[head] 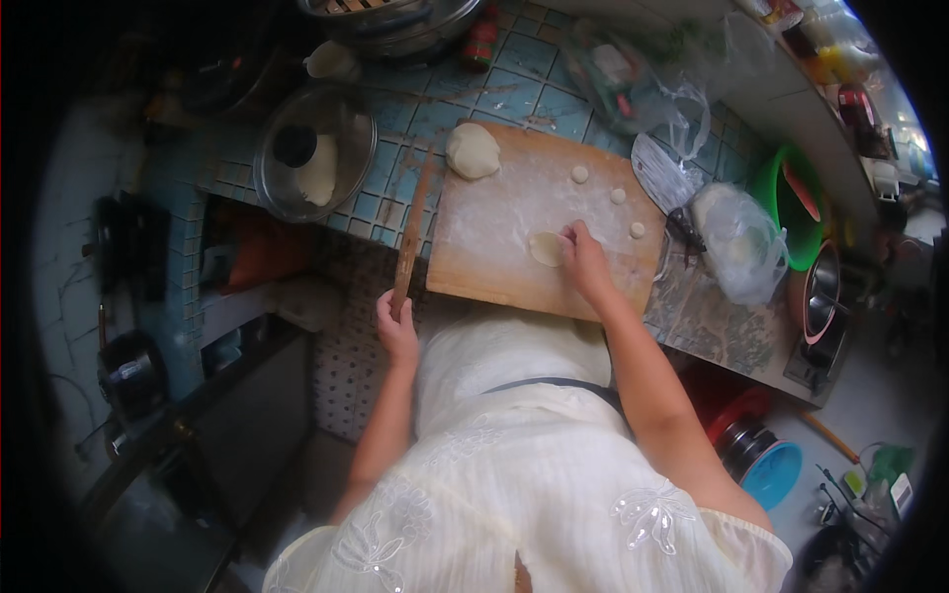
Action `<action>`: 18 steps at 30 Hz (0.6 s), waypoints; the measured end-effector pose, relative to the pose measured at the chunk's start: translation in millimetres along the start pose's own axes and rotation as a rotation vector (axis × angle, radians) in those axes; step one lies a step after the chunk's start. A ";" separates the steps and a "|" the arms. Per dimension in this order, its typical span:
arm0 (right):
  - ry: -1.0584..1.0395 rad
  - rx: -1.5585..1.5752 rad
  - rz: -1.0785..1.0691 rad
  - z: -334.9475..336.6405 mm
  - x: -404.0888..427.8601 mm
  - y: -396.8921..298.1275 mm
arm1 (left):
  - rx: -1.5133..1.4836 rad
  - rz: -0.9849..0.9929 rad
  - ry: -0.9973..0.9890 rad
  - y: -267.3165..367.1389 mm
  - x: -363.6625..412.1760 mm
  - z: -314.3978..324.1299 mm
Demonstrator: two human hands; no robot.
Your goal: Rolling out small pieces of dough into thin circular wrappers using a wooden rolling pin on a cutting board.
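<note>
My left hand [397, 330] grips the near end of a long, thin wooden stick [413, 230], which points away from me past the left edge of a floured wooden board [511, 196]. On the board, my right hand [589, 267] pinches the right edge of a flattened round of dough [546, 250]. A large lump of dough [473, 151] sits at the board's far left corner. Three small dough pieces lie toward the right: the farthest piece [579, 175], the middle piece [617, 196] and the nearest piece [637, 230].
A glass lid [356, 174] with a black knob covers pale dough on the blue tiled counter [523, 59]. Right of the board are a cleaver [663, 174], a plastic bag [741, 244] and a green basin [789, 252]. A steel pot [400, 37] stands at the back.
</note>
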State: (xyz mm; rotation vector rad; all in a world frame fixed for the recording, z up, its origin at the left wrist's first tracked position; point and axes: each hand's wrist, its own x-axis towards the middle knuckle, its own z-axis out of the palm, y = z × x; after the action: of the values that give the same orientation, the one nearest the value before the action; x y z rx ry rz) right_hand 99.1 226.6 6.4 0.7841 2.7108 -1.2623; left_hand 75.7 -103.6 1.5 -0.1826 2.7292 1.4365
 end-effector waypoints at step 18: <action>0.455 -0.336 -0.151 -7.8 26.8 34.1 | 0.045 -0.012 -0.013 -13.7 -11.9 -13.0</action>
State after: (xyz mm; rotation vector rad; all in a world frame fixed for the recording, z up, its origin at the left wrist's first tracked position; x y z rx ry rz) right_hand 92.9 262.0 -19.1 0.9308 3.2697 -0.6690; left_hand 89.4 -121.0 -1.2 -0.1870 2.7420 1.3667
